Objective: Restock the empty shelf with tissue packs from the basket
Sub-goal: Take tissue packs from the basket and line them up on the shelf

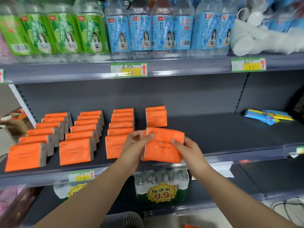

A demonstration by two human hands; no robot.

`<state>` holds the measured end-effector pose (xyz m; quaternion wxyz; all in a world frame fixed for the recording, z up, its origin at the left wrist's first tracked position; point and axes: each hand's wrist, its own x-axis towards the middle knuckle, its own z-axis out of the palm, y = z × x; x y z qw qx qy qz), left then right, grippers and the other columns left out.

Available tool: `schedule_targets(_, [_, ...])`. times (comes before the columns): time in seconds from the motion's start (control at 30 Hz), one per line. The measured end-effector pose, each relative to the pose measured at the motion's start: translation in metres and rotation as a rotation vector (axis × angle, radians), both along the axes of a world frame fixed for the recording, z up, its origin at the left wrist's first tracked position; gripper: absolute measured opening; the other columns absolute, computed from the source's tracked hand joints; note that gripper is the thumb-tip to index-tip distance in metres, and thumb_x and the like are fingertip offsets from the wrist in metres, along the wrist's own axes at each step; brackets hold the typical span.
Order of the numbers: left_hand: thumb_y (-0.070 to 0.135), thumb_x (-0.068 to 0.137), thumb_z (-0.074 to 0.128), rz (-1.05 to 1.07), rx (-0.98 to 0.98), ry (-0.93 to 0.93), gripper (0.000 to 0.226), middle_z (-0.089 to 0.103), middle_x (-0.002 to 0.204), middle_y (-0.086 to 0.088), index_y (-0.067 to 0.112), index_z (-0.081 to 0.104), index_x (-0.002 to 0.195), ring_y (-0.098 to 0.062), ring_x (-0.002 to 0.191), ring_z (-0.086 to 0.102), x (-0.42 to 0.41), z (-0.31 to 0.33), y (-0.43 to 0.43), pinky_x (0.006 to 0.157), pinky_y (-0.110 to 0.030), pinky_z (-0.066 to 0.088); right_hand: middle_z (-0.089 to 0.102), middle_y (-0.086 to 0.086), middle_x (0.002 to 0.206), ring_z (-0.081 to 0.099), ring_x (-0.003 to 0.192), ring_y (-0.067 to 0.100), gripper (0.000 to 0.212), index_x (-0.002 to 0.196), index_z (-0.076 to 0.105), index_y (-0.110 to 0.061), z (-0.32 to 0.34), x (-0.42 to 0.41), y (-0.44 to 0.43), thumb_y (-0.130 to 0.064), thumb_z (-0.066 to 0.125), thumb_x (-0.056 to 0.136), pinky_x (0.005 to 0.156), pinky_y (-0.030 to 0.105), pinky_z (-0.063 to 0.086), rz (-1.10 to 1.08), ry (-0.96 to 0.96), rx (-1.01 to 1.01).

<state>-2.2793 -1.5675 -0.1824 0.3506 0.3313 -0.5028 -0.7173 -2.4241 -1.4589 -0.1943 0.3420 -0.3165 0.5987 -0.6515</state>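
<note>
An orange tissue pack (162, 145) marked "COTTON TISSUE" is held in both hands just above the front edge of the dark grey middle shelf (222, 134). My left hand (137, 145) grips its left end, where a second thin pack edge shows between the fingers. My right hand (185, 148) pinches its lower right side. Three rows of several orange packs (75, 148) stand upright on the shelf's left half, and a short fourth row (156, 116) stands behind the held pack. A grey basket (122, 220) shows at the bottom edge.
Green and blue bottled drinks (139, 30) fill the shelf above, with white cups (256, 35) at right. Blue wipe packets (266, 116) lie at the shelf's far right. Water multipacks (162, 185) sit on the shelf below. Price tags (129, 69) hang on the shelf edges.
</note>
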Motion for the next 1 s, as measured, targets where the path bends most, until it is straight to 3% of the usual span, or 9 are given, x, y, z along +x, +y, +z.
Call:
schedule_targets(0.23, [0.034,0.056,0.083,-0.005,-0.048,0.041,0.074,0.066,0.117,-0.009,0.017,0.055,0.122,-0.022,0.097,0.07,-0.034,-0.006,-0.028,0.078,-0.039,0.056,0.07,0.006,0.108,0.069,0.097,0.019,0.022,0.113,0.059,-0.014,-0.005,-0.029,-0.031,-0.022,0.062,0.092,0.087,0.041,0.055,-0.062,0.008,-0.036])
schedule_targets(0.43, [0.025,0.08,0.074,-0.03,-0.056,0.02,0.048,0.071,0.111,0.003,0.024,0.058,0.125,-0.012,0.095,0.07,-0.059,-0.021,-0.056,0.071,-0.028,0.053,0.07,0.001,0.106,0.068,0.094,0.012,0.022,0.114,0.058,-0.018,-0.012,-0.054,-0.065,-0.02,0.06,0.093,0.076,0.024,0.053,-0.065,0.045,-0.029])
schedule_targets(0.57, [0.027,0.083,0.073,0.034,-0.028,-0.021,0.07,0.059,0.127,0.003,0.025,0.037,0.143,-0.015,0.109,0.062,-0.078,-0.03,-0.074,0.093,-0.038,0.05,0.068,0.002,0.109,0.066,0.097,0.013,0.026,0.119,0.055,-0.016,-0.017,-0.07,-0.089,-0.019,0.06,0.093,0.078,0.025,0.051,-0.059,0.048,-0.017])
schedule_targets(0.63, [0.027,0.084,0.072,0.054,-0.028,-0.035,0.063,0.059,0.127,0.001,0.023,0.041,0.138,-0.016,0.11,0.061,-0.085,-0.034,-0.082,0.098,-0.043,0.048,0.067,0.0,0.108,0.065,0.096,0.011,0.026,0.118,0.054,-0.017,-0.022,-0.076,-0.101,-0.02,0.06,0.093,0.076,0.024,0.05,-0.059,0.05,-0.003])
schedule_targets(0.77, [0.023,0.088,0.066,0.022,-0.069,-0.06,0.042,0.065,0.122,-0.001,0.021,0.053,0.128,-0.016,0.108,0.064,-0.098,-0.043,-0.099,0.095,-0.042,0.051,0.065,0.001,0.111,0.063,0.1,0.014,0.03,0.122,0.052,-0.018,-0.033,-0.09,-0.121,-0.021,0.06,0.093,0.084,0.03,0.05,-0.055,0.075,0.04])
schedule_targets(0.9, [0.022,0.091,0.062,0.011,-0.06,-0.094,0.041,0.065,0.122,-0.002,0.022,0.052,0.131,-0.019,0.11,0.063,-0.109,-0.052,-0.114,0.097,-0.045,0.049,0.064,0.001,0.114,0.061,0.104,0.017,0.033,0.125,0.051,-0.02,-0.042,-0.102,-0.138,-0.024,0.06,0.093,0.093,0.037,0.049,-0.029,0.096,0.095])
schedule_targets(1.0, [0.022,0.092,0.06,0.029,-0.059,-0.114,0.036,0.065,0.12,0.0,0.026,0.052,0.127,-0.017,0.107,0.062,-0.115,-0.056,-0.123,0.09,-0.04,0.051,0.064,-0.001,0.112,0.061,0.104,0.016,0.03,0.123,0.052,-0.021,-0.049,-0.108,-0.15,-0.023,0.06,0.093,0.089,0.034,0.05,-0.016,0.104,0.102])
